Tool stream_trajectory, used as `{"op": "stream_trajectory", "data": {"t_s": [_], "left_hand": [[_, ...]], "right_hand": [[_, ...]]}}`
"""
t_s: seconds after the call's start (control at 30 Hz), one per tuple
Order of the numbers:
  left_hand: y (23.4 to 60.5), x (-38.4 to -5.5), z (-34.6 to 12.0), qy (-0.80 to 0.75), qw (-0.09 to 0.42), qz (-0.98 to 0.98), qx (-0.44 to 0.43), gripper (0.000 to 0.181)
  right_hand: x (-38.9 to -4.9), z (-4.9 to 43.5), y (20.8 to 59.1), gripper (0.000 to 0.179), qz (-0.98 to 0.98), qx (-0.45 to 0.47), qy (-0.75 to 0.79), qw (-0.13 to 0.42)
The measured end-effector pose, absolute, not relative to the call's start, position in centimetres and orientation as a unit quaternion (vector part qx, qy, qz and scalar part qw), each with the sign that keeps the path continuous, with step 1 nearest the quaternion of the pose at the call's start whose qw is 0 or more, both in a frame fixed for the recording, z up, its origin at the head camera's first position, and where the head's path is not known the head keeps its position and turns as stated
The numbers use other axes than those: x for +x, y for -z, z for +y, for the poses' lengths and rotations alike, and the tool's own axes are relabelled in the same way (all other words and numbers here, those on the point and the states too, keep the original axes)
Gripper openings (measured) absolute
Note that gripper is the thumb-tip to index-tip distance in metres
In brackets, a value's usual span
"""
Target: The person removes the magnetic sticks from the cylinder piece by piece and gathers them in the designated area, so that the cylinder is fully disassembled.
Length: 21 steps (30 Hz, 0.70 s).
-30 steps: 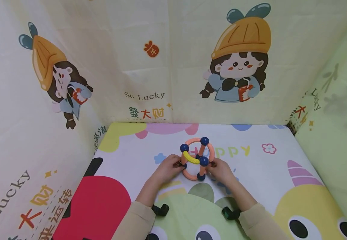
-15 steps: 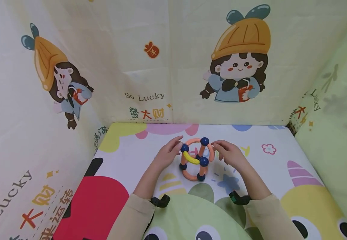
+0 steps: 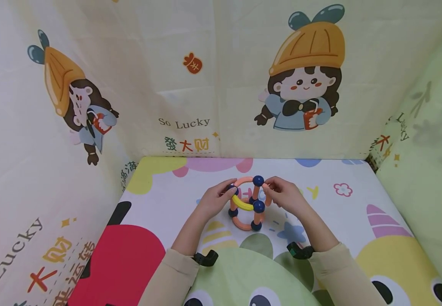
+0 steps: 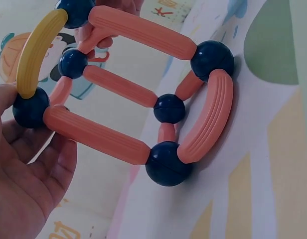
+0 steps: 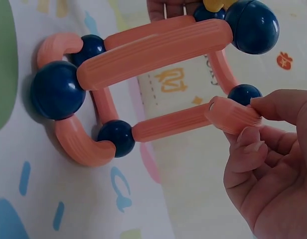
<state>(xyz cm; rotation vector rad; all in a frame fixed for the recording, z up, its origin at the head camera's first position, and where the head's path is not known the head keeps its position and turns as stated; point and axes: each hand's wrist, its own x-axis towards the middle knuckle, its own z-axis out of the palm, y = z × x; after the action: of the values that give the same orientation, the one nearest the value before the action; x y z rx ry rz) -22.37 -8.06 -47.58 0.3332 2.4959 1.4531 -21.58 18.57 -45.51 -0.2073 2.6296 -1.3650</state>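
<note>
A magnetic stick-and-ball frame [image 3: 256, 216] of coral rods and navy balls stands on the table mat in the head view. One curved yellow rod [image 4: 40, 52] spans part of its top. My left hand [image 3: 212, 199] holds the upper left navy ball [image 4: 31, 108], thumb on one side and fingers beneath. At the upper right, my right hand [image 3: 286, 196] pinches a curved coral rod [image 5: 233, 115] between thumb and fingers. One end of that rod is by a rear navy ball [image 5: 245, 94]. Its other end points freely toward the right wrist camera, apart from the near top ball [image 5: 253, 26].
The mat [image 3: 358, 178] carries cartoon prints. Printed cloth walls [image 3: 236, 85] close off the back and both sides. A black wrist camera sits at each cuff, the left camera [image 3: 206, 258] and right camera [image 3: 300, 250].
My hands went from the frame's lower sides up to its top. The left then took hold of the upper left ball, and the right pinched the curved coral rod, swinging it slightly.
</note>
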Motion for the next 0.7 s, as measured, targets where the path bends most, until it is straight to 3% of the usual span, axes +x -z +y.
{"op": "stream_trajectory", "data": {"t_s": [0.2, 0.7], "left_hand": [[47.7, -22.3, -8.0, -0.502, 0.113, 0.85, 0.114, 0.051], [47.9, -22.1, -8.0, -0.507, 0.11, 0.848, 0.105, 0.049]], "right_hand": [[-21.7, 18.6, 45.8, 0.03, 0.881, -0.074, 0.462, 0.075], [-22.5, 22.1, 47.9, 0.05, 0.83, 0.005, 0.551, 0.082]]}}
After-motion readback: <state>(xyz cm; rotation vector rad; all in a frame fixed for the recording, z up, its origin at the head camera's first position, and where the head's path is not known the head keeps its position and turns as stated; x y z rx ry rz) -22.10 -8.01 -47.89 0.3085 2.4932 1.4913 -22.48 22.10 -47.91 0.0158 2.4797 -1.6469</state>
